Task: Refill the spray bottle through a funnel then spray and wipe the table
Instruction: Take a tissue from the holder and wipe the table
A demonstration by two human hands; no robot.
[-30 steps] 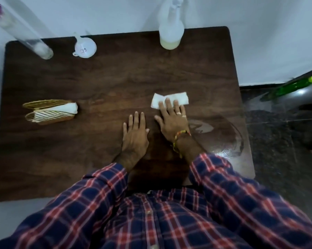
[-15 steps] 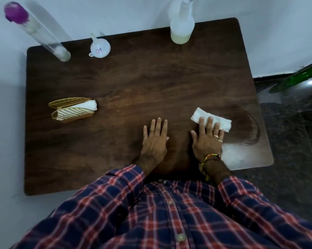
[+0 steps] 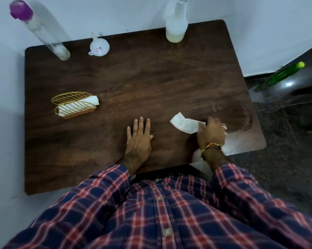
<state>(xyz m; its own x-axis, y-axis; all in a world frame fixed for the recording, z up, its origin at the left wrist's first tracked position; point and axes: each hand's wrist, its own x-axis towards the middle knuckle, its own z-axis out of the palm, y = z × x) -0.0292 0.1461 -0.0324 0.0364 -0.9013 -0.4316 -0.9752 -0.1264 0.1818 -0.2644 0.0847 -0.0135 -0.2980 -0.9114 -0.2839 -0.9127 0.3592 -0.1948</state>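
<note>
A white spray bottle (image 3: 175, 26) with pale liquid in its base stands at the table's far edge. A small white funnel (image 3: 99, 46) lies to its left. My right hand (image 3: 211, 133) pinches one end of a white tissue (image 3: 184, 124) near the table's right front, fingers curled over it. The tissue's free end sticks out to the left, partly lifted. My left hand (image 3: 140, 138) lies flat on the dark wooden table (image 3: 151, 81), fingers straight. A wet smear (image 3: 241, 121) shines to the right of the tissue.
A tall clear bottle (image 3: 42, 31) with a purple cap stands at the far left corner. A gold wire holder (image 3: 74, 106) with tissues sits on the left. A green bottle (image 3: 282, 75) lies on the floor to the right. White walls border the table's far and left sides.
My right hand wiped the tissue from the table's middle toward the right front, then curled its fingers and bunched the tissue. My left hand stayed flat.
</note>
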